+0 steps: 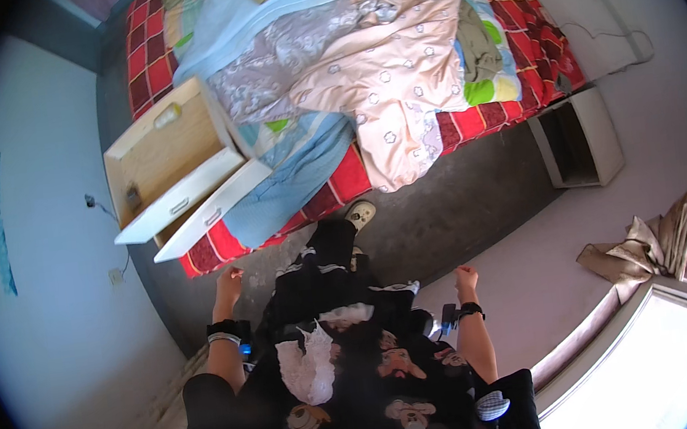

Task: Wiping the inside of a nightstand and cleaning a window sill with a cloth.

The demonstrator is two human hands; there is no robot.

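Note:
My left hand hangs in the air at the left, over the floor near the bed's front edge, fingers curled and nothing seen in it. At the right, my right hand is raised beside the wall, its fingers curled in with no object visible. Before me is a bed with a red plaid sheet. Heaped on it lie a peach flower-patterned cloth, a grey patterned cloth, a light blue cloth and a blue knitted blanket hanging at the edge.
A white wooden cabinet with drawers stands at the bed's left corner, its drawers pulled out. Beyond the bed's right corner is an open-fronted nightstand. A knotted curtain hangs by the window. Walls flank both sides.

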